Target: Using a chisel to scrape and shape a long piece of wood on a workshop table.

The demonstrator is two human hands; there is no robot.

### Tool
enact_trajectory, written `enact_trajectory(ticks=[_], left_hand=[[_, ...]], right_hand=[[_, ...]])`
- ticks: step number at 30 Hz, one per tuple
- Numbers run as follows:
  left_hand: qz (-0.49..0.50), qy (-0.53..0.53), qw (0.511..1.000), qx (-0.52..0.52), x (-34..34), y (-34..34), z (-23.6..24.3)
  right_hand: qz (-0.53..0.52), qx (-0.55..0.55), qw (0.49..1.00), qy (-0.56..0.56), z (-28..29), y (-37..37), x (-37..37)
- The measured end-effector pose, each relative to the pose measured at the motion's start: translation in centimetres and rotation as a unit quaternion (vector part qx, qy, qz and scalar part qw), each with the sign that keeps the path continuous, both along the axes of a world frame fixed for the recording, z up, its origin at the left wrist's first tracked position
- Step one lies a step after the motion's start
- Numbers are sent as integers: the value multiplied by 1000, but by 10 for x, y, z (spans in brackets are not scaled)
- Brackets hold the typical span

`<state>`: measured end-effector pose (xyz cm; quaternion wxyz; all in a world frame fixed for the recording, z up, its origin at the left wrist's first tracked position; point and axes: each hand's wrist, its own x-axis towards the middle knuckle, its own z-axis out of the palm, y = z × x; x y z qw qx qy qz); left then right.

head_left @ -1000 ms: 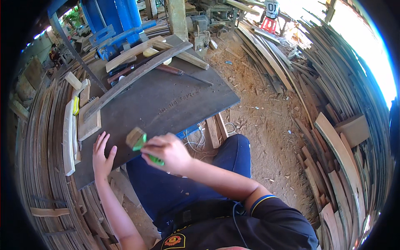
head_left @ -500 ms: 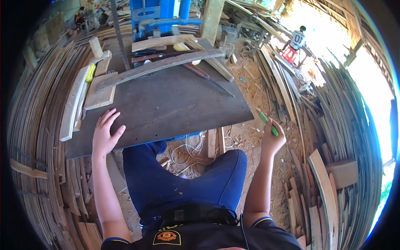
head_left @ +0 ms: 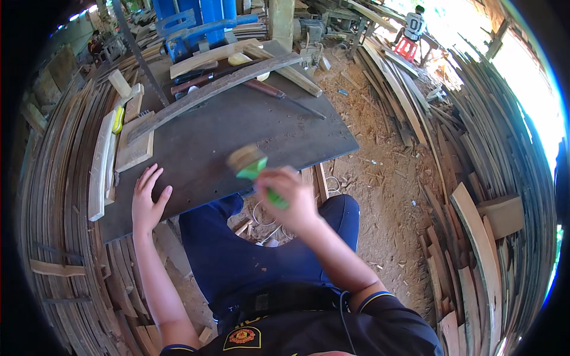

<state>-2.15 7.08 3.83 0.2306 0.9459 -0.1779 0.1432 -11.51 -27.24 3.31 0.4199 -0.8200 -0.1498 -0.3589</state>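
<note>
My right hand [head_left: 288,196] is closed round the green handle of a flat brush [head_left: 252,166]. Its tan bristles are blurred by motion, over the near part of the dark tabletop [head_left: 196,154]; whether they touch it I cannot tell. My left hand [head_left: 149,199] rests on the table's near left part with its fingers spread, holding nothing. Just beyond its fingertips lies a pale wood block [head_left: 135,153]. A long curved strip of wood [head_left: 219,85] stretches across the far part of the table. Beside it sits a pointed tool with a brown wooden handle [head_left: 264,89].
Pale boards [head_left: 102,172] line the table's left edge, with a yellow-green tool [head_left: 119,118] on them. A thin upright metal blade [head_left: 139,53] and a blue machine [head_left: 205,26] stand behind. Stacked timber [head_left: 499,136] flanks both sides. A person [head_left: 414,26] sits far right.
My right hand has swung left with the brush, from beside the table to over its near part. My left hand stays on the table. The whole view has shifted slightly.
</note>
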Motion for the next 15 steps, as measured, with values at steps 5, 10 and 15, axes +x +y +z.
enact_trajectory(ticks=[5,10,15], left_hand=[[7,-11,1000,6,-4,15,1],[1,-32,999,8,-2,11,1],[-10,-13,1000,6,-5,6,4]], right_hand=[[-295,-32,954,-46,-5,-115,8],[-396,-30,913,-88,13,-149,-29],[-58,-59,996,-33,15,-39,-40]])
